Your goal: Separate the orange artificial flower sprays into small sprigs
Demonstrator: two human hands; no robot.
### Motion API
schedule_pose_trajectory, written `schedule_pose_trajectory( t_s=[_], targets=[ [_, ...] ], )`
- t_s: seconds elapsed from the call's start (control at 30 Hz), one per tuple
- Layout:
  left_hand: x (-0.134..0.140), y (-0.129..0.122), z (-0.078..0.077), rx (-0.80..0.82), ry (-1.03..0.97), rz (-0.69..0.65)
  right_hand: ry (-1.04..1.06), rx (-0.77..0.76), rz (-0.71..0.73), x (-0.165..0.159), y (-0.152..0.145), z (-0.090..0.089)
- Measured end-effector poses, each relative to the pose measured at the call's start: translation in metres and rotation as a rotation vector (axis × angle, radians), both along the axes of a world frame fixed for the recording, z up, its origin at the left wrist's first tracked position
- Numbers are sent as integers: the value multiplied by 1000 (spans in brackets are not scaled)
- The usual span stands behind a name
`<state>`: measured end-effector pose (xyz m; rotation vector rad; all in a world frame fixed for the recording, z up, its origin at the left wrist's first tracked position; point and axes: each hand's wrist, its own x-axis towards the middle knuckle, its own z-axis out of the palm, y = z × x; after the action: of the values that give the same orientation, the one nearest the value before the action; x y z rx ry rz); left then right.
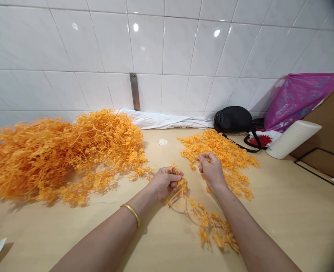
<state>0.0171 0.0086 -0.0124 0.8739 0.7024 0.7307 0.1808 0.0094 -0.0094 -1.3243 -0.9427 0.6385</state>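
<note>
My left hand [164, 183], a gold bangle on its wrist, is closed round an orange artificial flower sprig [181, 189]. The sprig's stems droop below the fingers, and more orange blossoms [212, 226] hang or lie to the lower right, passing behind my right forearm. Thumb and fingers of my right hand [211, 168] are pinched together at the near left edge of a smaller spread of orange sprigs [229, 155]. What sits in that pinch, if anything, is too small to make out. A large heap of the same sprigs [62, 155] fills the left side.
On the table [155, 241] a small white daisy-shaped piece [162, 142] lies between the heaps. White cloth [167, 121] runs along the tiled wall. At the right are a black bag [235, 119], a white roll [294, 139], a purple plastic bag [300, 98] and a cardboard box [322, 128].
</note>
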Motion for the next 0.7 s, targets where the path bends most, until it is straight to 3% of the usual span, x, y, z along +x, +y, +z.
schedule_pose_trajectory(
  t_s=[0.23,0.4,0.5,0.57,0.7],
  targets=[
    [-8,9,0,-51,-123,-48,188,-155,334,-15,-10,12],
    [-10,12,-1,-60,-166,-9,195,-337,587,-18,-16,12],
    [-10,13,-3,-36,-195,-2,251,-373,739,-21,-18,10],
    [-10,12,-3,-24,-202,7,281,-337,738,-22,-18,9],
    [-9,12,-1,-19,-206,22,304,-221,571,-19,-14,6]
  ],
)
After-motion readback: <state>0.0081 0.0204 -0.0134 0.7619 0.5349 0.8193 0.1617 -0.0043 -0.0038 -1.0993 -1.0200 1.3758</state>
